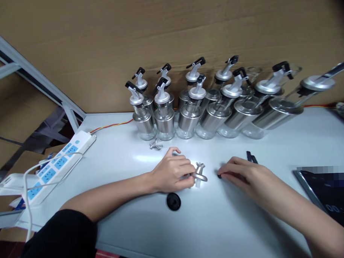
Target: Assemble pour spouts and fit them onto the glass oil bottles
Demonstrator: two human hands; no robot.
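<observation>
Near the middle of the white table, my left hand (pixel 175 172) pinches a silver pourer spout (pixel 200 176) by its round flange. To the right, my right hand (pixel 241 171) has thumb and fingertips closed on a small black piece (pixel 219 176), mostly hidden by the fingers, at the tabletop. A round black cap (pixel 173 201) lies just below my left hand. Black lever pieces (pixel 251 157) lie behind my right hand, partly covered by it. Another small silver part (pixel 155 145) rests in front of the bottles.
Two rows of glass and steel bottles (pixel 188 121) with pourer tops stand along the back by a cardboard wall (pixel 168 31). At the left lies a white power strip (pixel 59 166) with cables. A phone or tablet (pixel 329 195) lies at the right.
</observation>
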